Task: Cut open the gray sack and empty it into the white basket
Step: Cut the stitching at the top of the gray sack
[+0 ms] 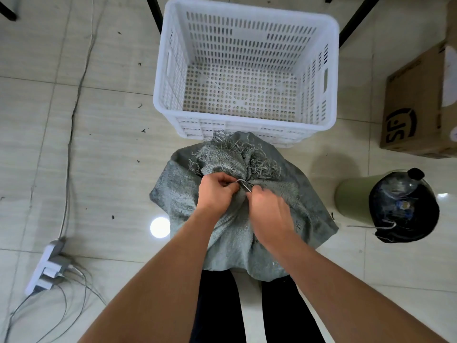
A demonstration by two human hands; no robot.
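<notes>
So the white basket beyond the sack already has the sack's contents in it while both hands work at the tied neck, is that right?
Not quite. The head view shows the white basket empty, its perforated floor bare. The rest holds: it stands beyond the gray sack, and the left hand and right hand work at the sack's tied neck.

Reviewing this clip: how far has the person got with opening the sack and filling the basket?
Early stage. Done: the gray sack stands on the floor right in front of the white basket. In hand: the left hand and right hand work at its bunched, frayed neck, a thin metal piece between them. Left: the neck is still gathered and the basket holds nothing, so opening and emptying remain.
</notes>
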